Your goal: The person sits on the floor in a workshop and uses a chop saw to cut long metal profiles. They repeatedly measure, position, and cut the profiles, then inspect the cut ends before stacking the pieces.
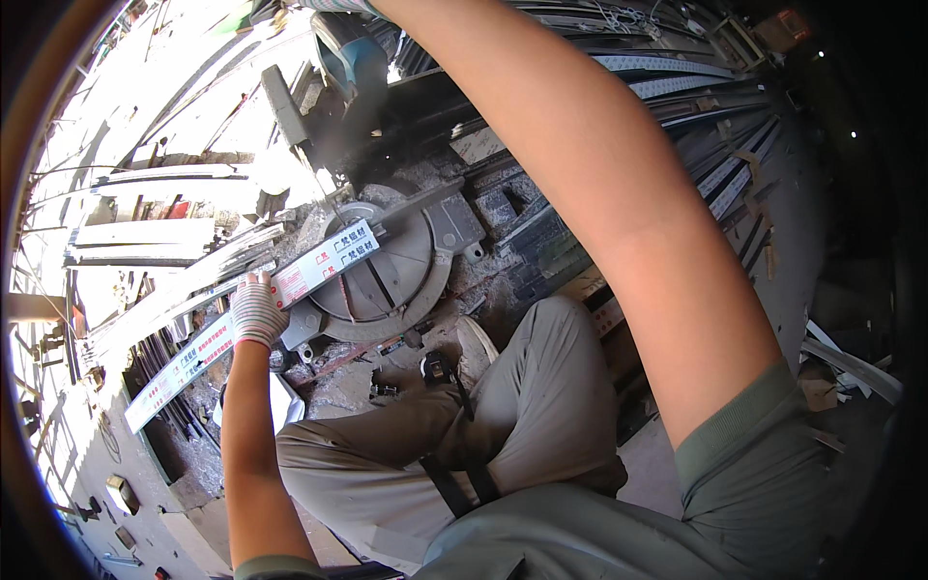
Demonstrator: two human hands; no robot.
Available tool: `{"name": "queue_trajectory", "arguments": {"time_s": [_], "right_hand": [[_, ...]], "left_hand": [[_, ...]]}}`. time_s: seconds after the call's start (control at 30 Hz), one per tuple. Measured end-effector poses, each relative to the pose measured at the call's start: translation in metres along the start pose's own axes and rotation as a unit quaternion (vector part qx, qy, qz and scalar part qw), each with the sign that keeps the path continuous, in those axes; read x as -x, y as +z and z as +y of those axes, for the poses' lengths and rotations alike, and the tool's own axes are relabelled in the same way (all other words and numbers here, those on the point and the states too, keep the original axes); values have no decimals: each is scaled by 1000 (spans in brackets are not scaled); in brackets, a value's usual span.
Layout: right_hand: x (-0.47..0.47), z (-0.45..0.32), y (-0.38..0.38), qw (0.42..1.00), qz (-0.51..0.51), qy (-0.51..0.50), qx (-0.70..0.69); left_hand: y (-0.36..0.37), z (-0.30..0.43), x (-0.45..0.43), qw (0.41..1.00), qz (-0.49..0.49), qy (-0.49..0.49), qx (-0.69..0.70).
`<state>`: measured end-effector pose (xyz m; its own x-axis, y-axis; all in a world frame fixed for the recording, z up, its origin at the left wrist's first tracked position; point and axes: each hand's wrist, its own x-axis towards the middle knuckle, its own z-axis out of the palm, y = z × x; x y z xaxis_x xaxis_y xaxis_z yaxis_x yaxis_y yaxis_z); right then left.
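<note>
My left hand [257,312], in a striped knit glove, grips a long metal profile [319,264] covered in printed film. The profile slants across the round turntable [391,279] of a miter saw, and its upper right end lies at the saw's fence [424,203]. My right arm reaches up across the view. Only part of the glove on my right hand [337,3] shows at the top edge, so its fingers and whatever they touch are hidden. The saw's raised head [351,58], partly teal, stands just below that hand.
Metal chips surround the saw base. A tape measure [436,368] lies near my shoe [475,348]. Bundles of long profiles [145,239] are at the left, and more film-covered strips [667,65] lie at the upper right. Offcuts [855,366] are scattered at the far right.
</note>
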<state>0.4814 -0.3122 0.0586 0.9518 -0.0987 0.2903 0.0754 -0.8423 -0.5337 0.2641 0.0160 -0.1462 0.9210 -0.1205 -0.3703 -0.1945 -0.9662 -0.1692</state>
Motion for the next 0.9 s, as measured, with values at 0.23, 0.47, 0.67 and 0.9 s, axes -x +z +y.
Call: {"name": "queue_trajectory", "arguments": {"time_s": [0.23, 0.47, 0.67, 0.9], "right_hand": [[-16, -30, 38, 970, -162, -18, 181], [39, -37, -10, 981, -162, 41, 97], [122, -36, -45, 987, -117, 104, -31], [161, -31, -52, 991, -99, 70, -61]], "left_hand": [[0, -2, -4, 999, -22, 16, -28], [0, -1, -5, 998, -36, 28, -36], [1, 0, -4, 999, -21, 36, -30], [6, -4, -5, 998, 2, 49, -31]]}}
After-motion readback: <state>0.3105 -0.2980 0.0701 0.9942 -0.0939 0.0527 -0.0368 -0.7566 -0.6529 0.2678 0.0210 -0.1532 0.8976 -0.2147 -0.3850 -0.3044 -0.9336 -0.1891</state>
